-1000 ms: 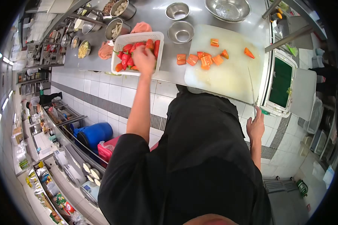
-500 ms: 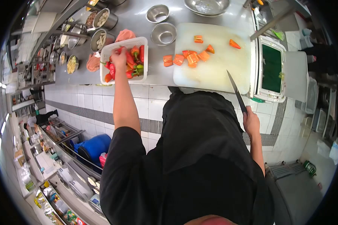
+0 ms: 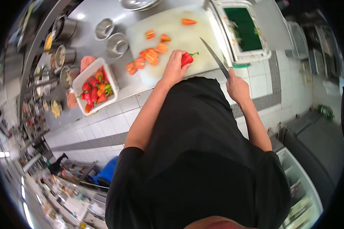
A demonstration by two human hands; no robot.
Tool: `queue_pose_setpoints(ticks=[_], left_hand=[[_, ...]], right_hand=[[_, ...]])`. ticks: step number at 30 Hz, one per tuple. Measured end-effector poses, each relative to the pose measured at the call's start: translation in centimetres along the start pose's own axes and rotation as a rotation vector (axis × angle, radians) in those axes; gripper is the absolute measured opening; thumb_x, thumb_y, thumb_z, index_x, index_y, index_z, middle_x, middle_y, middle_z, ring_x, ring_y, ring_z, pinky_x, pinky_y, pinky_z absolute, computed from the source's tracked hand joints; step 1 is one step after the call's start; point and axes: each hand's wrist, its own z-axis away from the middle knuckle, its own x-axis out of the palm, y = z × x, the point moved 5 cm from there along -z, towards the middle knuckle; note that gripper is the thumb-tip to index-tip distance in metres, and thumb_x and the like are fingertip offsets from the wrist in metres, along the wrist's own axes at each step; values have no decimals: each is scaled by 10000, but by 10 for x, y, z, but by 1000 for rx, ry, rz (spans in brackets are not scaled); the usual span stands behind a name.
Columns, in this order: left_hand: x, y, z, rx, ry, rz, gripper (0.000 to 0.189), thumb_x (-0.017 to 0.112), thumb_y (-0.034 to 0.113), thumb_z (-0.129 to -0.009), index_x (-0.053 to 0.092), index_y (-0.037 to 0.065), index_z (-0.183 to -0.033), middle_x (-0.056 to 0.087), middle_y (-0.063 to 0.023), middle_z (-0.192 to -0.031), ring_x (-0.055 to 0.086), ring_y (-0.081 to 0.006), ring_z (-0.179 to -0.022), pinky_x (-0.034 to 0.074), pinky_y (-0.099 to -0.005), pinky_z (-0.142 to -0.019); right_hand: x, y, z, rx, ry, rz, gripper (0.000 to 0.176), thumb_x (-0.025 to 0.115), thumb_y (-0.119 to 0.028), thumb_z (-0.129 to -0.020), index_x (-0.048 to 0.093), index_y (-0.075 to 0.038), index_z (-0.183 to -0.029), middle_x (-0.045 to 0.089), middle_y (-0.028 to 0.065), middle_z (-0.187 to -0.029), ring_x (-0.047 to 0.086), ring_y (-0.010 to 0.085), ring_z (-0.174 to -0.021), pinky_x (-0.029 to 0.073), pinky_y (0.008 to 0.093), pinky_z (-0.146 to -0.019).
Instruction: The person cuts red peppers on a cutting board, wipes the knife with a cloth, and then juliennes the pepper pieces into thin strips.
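Note:
My left hand (image 3: 175,68) grips a red pepper (image 3: 187,59) with a green stem, over the near part of the white cutting board (image 3: 200,32). In my right hand (image 3: 237,87) is a knife (image 3: 216,57), its blade pointing up and to the left across the board's near right edge. Cut orange-red pepper pieces (image 3: 151,57) lie loosely grouped on the left of the board, some at or past its edge. One longer pepper piece (image 3: 188,21) rests farther back. To the left, a white plastic basket (image 3: 114,93) holds several whole red peppers and a greenish one.
Two small steel bowls (image 3: 117,45) stand between basket and board. A bin with a green inside (image 3: 240,30) adjoins the board's right side. Pots (image 3: 67,57) and bowls of ingredients fill the counter's left. The counter's front edge runs close to my apron (image 3: 195,114).
My left hand has left the basket and come right to the board with a red pepper. My right hand still holds the knife, now nearer the board. The view has turned and shifted.

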Motion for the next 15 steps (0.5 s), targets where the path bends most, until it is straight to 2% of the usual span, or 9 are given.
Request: queue_pose_setpoints(ticks=[1,2,4,5,6,9,15], left_hand=[[16,-1,-4,109,34,-37,522,796,81,-883,524,24,-1324,521,-236,-1344,527,-443,-1252,463,-491,-1087],[25,3,-5,122,4,-29,522,796,81,-883,524,24,-1324,521,-236,-1344,527,-443,-1252,463,-491,-1087],[20,15,-7,153,164,-98,502,790,69,-883,539,18,-1314,564,-203,-1288,555,-412,-1225,470,-469,-1073],[20,19,-7,159,129,-107,456,774,71,-892,556,13,-1289,561,-200,-1302,543,-418,-1224,457,-479,-1069],[23,18,-7,162,111,-109,456,774,71,-892,556,13,-1289,561,-200,-1302,543,-418,-1224,457,-479,-1069],[27,14,-8,168,106,-141,406,758,77,-903,574,11,-1258,566,-199,-1304,549,-416,-1207,461,-482,-1052],[27,13,-10,132,88,-121,378,737,61,-904,589,36,-1251,559,-197,-1307,533,-424,-1198,451,-493,-1050]], right_hand=[[-6,-5,3,-9,42,-3,182,556,-140,-1004,464,-61,-1140,708,251,-793,692,496,-751,534,614,-680],[-13,-9,9,24,45,-8,182,556,-140,-1004,464,-61,-1140,708,251,-793,692,496,-751,534,614,-680],[-25,-25,16,-74,38,-21,124,536,-90,-978,493,-65,-1092,715,212,-778,708,453,-717,552,570,-638],[-24,-29,19,-95,31,45,134,542,-81,-971,502,-71,-1099,708,184,-751,717,409,-690,557,524,-606],[-21,-30,22,-80,29,35,134,542,-81,-971,502,-71,-1099,708,184,-751,717,409,-690,557,524,-606],[-14,-38,31,-161,-20,147,160,574,-88,-960,519,-83,-1110,706,142,-742,721,333,-641,548,445,-552],[-27,-43,47,-161,-81,208,107,542,-85,-990,530,-75,-1095,692,124,-746,716,324,-643,560,438,-559]])
